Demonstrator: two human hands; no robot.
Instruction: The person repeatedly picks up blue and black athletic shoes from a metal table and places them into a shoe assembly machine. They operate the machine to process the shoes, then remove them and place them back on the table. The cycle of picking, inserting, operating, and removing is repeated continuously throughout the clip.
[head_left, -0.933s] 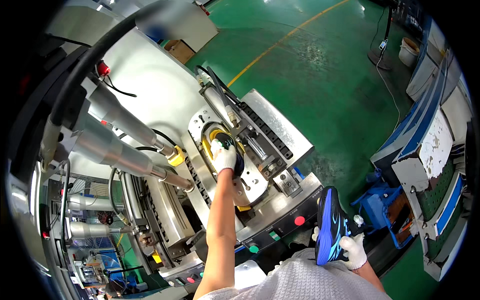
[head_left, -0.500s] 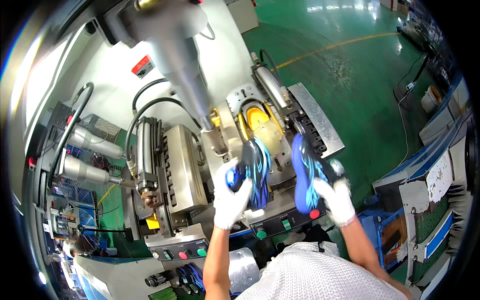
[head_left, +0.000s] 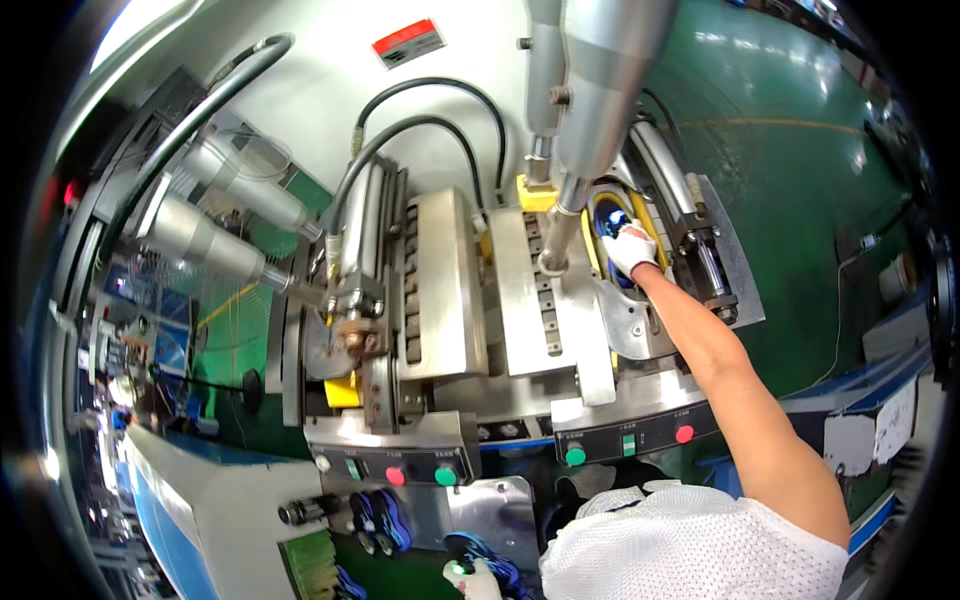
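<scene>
My right arm reaches forward to the right-hand station of a metal press. My white-gloved right hand is closed on a dark blue shoe, which sits between the yellow-edged pads of that station. The glove hides part of this shoe. Low in the picture, my gloved left hand is closed at the opening of another blue shoe, over the metal plate. The lower edge cuts off part of that hand.
A thick steel cylinder hangs over the right station. The left station has a metal block and black hoses behind it. Button panels line the front. A pair of shoes stands near a green brush.
Both shoes were held up before the press. My right hand has carried one forward into the right station; my left has brought the other down to the plate. The view has shifted left.
</scene>
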